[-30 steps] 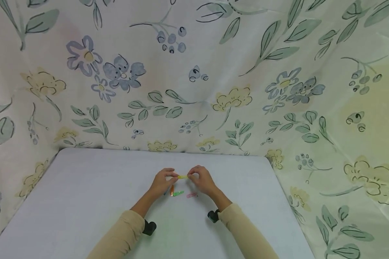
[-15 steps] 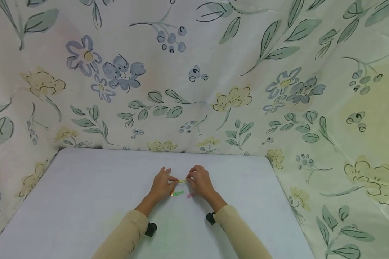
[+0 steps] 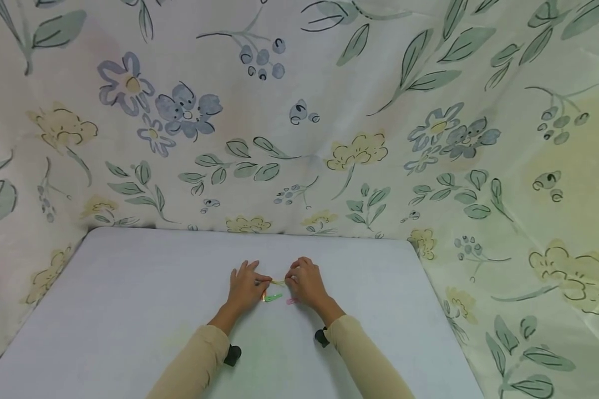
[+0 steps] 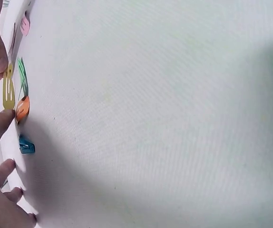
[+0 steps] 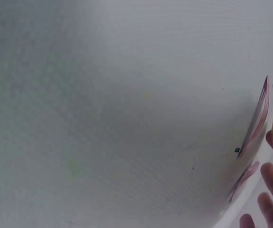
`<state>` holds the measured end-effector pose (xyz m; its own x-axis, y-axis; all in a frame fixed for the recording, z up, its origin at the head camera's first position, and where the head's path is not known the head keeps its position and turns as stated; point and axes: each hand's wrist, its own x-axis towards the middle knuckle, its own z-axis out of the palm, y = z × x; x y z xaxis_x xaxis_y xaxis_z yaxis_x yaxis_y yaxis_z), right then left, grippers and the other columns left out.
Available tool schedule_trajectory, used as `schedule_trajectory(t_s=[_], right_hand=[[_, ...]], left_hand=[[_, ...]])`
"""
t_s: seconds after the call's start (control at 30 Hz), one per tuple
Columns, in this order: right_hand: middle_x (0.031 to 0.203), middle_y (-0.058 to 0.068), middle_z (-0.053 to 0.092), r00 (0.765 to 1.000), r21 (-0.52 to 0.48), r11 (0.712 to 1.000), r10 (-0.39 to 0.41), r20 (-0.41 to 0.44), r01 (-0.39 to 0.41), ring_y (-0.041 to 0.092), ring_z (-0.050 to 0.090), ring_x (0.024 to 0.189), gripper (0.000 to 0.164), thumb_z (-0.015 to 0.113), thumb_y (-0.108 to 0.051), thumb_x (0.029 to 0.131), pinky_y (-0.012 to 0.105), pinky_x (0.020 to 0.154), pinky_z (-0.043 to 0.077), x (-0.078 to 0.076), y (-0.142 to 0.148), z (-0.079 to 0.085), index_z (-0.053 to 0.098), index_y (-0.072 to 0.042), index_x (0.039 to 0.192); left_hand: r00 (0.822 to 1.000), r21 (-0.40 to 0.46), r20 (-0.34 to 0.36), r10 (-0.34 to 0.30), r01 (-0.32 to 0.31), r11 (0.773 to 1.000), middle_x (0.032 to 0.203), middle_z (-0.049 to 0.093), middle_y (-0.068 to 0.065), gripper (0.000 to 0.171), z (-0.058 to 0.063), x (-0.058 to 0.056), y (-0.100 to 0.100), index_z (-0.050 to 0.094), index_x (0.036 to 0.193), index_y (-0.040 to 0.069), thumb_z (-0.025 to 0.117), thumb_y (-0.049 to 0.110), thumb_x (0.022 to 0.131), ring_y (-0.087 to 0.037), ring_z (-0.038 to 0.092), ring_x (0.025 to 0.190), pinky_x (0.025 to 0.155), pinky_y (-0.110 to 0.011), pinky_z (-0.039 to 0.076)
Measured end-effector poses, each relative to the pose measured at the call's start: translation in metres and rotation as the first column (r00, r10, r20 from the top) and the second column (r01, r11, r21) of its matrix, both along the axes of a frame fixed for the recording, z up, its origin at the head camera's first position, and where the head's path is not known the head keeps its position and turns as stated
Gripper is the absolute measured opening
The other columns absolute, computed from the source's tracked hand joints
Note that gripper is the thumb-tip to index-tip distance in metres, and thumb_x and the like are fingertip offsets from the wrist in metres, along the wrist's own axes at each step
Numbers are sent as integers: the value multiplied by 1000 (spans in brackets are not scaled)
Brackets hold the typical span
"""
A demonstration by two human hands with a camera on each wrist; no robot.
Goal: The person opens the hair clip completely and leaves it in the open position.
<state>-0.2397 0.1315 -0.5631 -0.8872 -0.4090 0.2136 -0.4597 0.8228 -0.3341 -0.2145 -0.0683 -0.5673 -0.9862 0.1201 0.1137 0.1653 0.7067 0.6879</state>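
Note:
A yellow snap hair clip (image 3: 278,282) spans the gap between the two hands. My left hand (image 3: 244,285) pinches one end of it, the other fingers spread out toward the table. At the opposite end, the thumb and fingertips of my right hand (image 3: 305,282) hold the clip. Just below lie a green hair clip (image 3: 273,297) and a pink one (image 3: 292,301). The left wrist view also has an orange hair clip (image 4: 23,108) and a blue hair clip (image 4: 26,145) beside the left fingers; the blue one is hidden in the head view.
The white tabletop (image 3: 130,310) spreads around the hands, with a floral cloth (image 3: 299,166) hanging behind it and at the sides. A second pink clip (image 5: 245,178) shows near the right fingers. A tiny dark speck (image 5: 237,150) lies close by.
Both hands have come slightly down and toward the near side with the yellow clip between them. The left fingers have spread, and the yellow clip now looks thinner, turned more edge-on.

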Motion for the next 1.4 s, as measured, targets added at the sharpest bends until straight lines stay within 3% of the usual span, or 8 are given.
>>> schedule_trajectory(t_s=[0.47,0.83,1.1,1.4], right_hand=[[107,2,64,1000,17,1000,10,18,-10,23,52,116,6,74,-19,90,46,96,45,4,0,0,78,-15,89],[111,2,64,996,12,997,76,-35,-76,24,52,119,6,75,-19,89,46,94,47,12,1,1,76,-15,83],[109,1,66,993,-13,996,91,76,-90,23,53,115,7,77,-19,87,45,94,46,18,-3,3,79,-13,84],[108,0,65,990,11,995,98,97,-100,21,53,113,10,77,-23,88,45,94,45,21,-5,3,80,-13,87]], left_hand=[[999,-5,41,-22,22,1000,145,49,-23,14,1,2,-4,81,96,11,77,21,87,-49,28,142,112,-70,13],[996,51,-20,-87,88,995,130,62,-18,7,7,8,-19,80,81,13,85,18,78,-38,46,133,106,-63,31],[983,5,-28,-183,183,983,131,61,-15,7,7,16,-25,80,78,16,86,18,76,-36,46,132,106,-62,32],[979,-23,-53,-196,195,981,128,62,-16,8,7,20,-22,78,76,17,86,14,76,-37,48,129,102,-64,34]])
